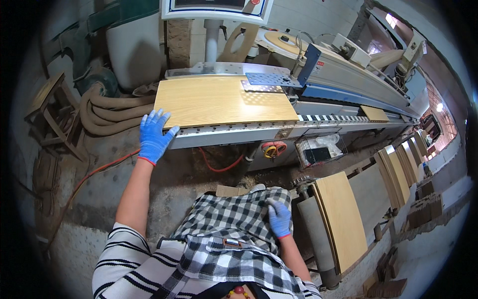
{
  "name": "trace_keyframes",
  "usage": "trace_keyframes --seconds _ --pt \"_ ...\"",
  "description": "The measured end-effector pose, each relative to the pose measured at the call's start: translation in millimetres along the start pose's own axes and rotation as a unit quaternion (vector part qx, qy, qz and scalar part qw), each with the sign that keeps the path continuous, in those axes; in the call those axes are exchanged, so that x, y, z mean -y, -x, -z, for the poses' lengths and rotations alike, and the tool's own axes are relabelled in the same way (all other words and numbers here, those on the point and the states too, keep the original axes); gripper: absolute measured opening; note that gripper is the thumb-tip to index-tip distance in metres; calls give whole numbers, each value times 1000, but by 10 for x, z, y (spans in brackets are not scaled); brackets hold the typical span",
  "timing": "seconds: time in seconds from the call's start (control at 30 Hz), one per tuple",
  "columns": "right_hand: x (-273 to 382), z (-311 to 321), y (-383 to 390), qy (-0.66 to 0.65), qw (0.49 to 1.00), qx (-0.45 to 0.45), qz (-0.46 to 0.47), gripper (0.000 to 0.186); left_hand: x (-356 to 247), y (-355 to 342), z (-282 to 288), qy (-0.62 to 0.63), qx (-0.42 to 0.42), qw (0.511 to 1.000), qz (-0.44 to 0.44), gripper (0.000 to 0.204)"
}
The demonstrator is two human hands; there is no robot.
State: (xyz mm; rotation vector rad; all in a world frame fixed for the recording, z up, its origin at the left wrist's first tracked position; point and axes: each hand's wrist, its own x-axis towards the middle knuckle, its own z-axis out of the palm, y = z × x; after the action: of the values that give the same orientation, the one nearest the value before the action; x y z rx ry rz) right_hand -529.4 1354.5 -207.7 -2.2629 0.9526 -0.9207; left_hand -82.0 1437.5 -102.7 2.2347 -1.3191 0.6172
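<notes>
Panel (209,102) | right of my nearer left hand (155,137), spread, ungripping | lengthwise along machine bed's (234,135) front edge | right hand (280,218): can't tell

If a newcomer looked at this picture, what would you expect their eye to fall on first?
Probably the large wood-grain board on the long machine at upper centre, with the blue-gloved left hand at its near left corner. Next might come the black-and-white checked apron at bottom centre, the gloved right hand in front of it, and the stacked boards at lower right.
</notes>
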Motion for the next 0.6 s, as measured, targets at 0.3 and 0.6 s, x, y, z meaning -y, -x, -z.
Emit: trace_keyframes --seconds 0.3,0.6 --pt "81 -54 -33 70 996 19 52 23 336 174 59 28 -3 999 23 46" --pt "116 -57 -47 70 995 4 71 23 362 157 123 90 3 995 35 43"
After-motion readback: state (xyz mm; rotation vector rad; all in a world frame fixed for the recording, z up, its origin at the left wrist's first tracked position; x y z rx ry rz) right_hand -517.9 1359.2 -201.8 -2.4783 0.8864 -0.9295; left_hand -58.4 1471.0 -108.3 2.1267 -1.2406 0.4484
